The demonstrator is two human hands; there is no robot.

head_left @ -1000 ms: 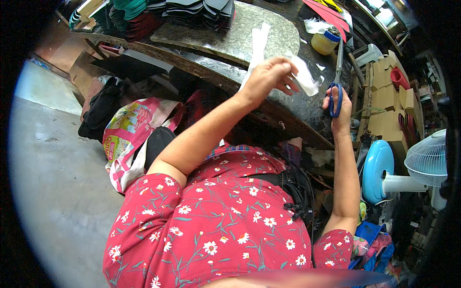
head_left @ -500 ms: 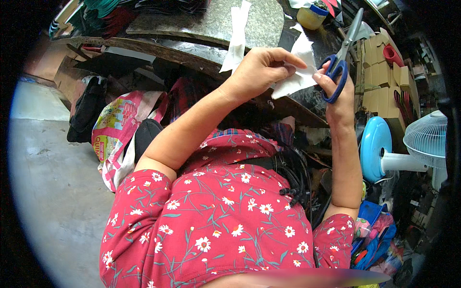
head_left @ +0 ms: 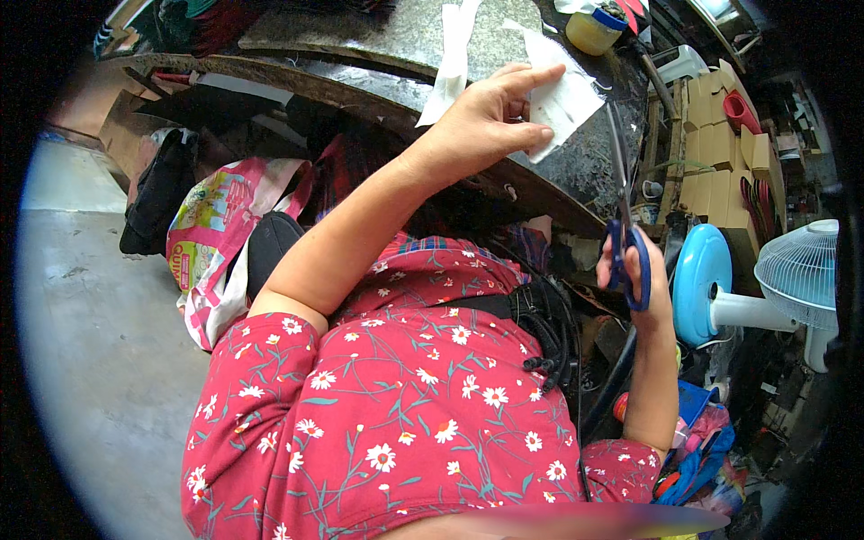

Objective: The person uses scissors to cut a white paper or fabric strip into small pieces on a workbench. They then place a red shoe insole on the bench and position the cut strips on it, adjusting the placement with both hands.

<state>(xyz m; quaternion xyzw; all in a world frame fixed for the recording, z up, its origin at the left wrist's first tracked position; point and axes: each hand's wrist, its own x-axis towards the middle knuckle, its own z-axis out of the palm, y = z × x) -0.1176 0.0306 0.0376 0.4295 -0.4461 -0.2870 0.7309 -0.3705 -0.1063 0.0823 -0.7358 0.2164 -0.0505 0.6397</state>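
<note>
My left hand [head_left: 495, 117] is over the table edge, holding a small white cloth piece [head_left: 571, 106] by its left side. Thumb and forefinger stand apart, and the curled fingers between them are partly hidden. Lower down on the right, my right hand [head_left: 652, 270] grips scissors [head_left: 622, 193] by their dark blue handles. The blades point up toward the table, look nearly together and are apart from the cloth. A long white cloth strip [head_left: 454, 58] lies beyond my left wrist, over the table's edge.
A grey stone slab [head_left: 360, 36] lies on the dark worktable. A yellowish jar [head_left: 594, 31] with a blue rim stands at the back. Cardboard boxes [head_left: 715, 153] and a blue-and-white fan [head_left: 702, 283] are on the right. A printed bag [head_left: 229, 229] hangs at the left.
My right hand has drawn back toward me with the scissors, away from the cloth. My left hand has lifted and turned slightly, and its thumb and forefinger have spread.
</note>
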